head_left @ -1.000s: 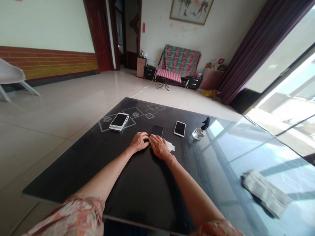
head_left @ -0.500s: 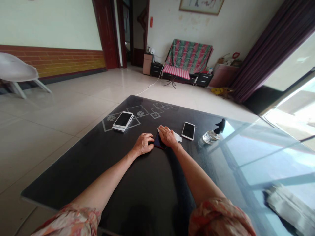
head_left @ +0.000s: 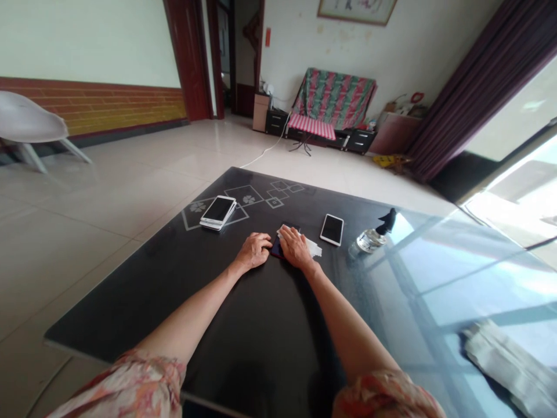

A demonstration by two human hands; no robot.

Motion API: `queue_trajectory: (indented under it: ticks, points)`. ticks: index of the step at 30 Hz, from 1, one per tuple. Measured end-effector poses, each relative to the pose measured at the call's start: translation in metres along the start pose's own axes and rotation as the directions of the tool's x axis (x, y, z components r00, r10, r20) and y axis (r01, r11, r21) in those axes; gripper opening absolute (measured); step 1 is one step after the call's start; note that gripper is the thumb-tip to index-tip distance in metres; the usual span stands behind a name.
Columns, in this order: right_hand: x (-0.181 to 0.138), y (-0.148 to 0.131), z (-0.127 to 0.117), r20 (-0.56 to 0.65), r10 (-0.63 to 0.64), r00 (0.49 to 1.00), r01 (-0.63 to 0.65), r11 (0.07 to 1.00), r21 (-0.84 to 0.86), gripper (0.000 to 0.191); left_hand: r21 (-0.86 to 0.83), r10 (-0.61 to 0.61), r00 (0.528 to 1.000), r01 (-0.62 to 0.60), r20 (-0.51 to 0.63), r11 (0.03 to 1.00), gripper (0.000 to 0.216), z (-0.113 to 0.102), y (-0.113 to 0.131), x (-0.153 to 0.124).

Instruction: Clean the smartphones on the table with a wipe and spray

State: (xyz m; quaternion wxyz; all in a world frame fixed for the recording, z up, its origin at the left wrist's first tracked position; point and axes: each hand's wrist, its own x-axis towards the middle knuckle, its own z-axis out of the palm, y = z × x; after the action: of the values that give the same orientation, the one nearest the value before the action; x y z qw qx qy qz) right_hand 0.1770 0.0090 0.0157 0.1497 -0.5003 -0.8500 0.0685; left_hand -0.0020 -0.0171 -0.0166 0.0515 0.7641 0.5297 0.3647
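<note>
A dark phone [head_left: 276, 249] lies flat on the black table, mostly covered by my right hand and a tissue. My left hand [head_left: 253, 251] rests at its left edge, fingers curled and gripping that side. On top of the phone, my right hand [head_left: 296, 247] presses the white tissue [head_left: 314, 248] down, with its fingers stretched forward over it. Part of the tissue sticks out to the right of the hand. A white phone [head_left: 332, 230] with a dark screen lies right of my hands. To the left is a stack of white phones [head_left: 218, 211].
A clear bottle [head_left: 368, 241] with a black spray top stands on the glossy table [head_left: 152, 290], right of the white phone. A greyish cloth [head_left: 509, 360] lies at the right edge. Beyond the table are a striped small table [head_left: 312, 126] and a white chair [head_left: 32, 119].
My right hand has shifted slightly down and left over the dark phone, along with the tissue. The left hand stays at the phone's edge. The view has tilted a little.
</note>
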Motion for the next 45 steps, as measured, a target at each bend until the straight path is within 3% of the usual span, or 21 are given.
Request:
queue_trajectory:
  ticks: [11, 17, 25, 37, 41, 45]
  points:
    - [-0.050, -0.028, -0.006, 0.021, -0.089, 0.996, 0.089, 0.996, 0.013, 0.045, 0.037, 0.009, 0.997, -0.006, -0.076, 0.999, 0.033, 0.006, -0.003, -0.002]
    - [-0.062, -0.013, -0.014, 0.048, -0.091, 0.995, 0.090, 0.996, 0.016, 0.045, 0.022, 0.018, 0.998, -0.017, -0.056, 1.000, 0.025, 0.000, 0.004, -0.002]
    - [-0.024, 0.020, -0.011, 0.009, 0.035, 0.999, -0.035, 0.999, -0.006, 0.045, 0.005, 0.022, 0.999, -0.022, -0.036, 1.000, 0.022, -0.004, 0.009, -0.004]
    - [0.044, 0.024, 0.001, -0.003, 0.158, 0.987, -0.157, 0.987, 0.040, 0.042, 0.000, 0.027, 1.000, -0.027, -0.001, 1.000, 0.020, -0.005, 0.007, -0.002]
    - [0.046, 0.013, 0.003, -0.003, 0.130, 0.991, -0.130, 0.991, 0.040, 0.042, -0.001, 0.007, 1.000, -0.007, 0.016, 1.000, 0.020, -0.006, 0.008, -0.001]
    - [0.027, 0.002, 0.001, -0.013, 0.103, 0.995, -0.102, 0.994, 0.039, 0.042, -0.009, 0.016, 1.000, -0.016, 0.002, 1.000, 0.020, -0.005, 0.007, -0.002]
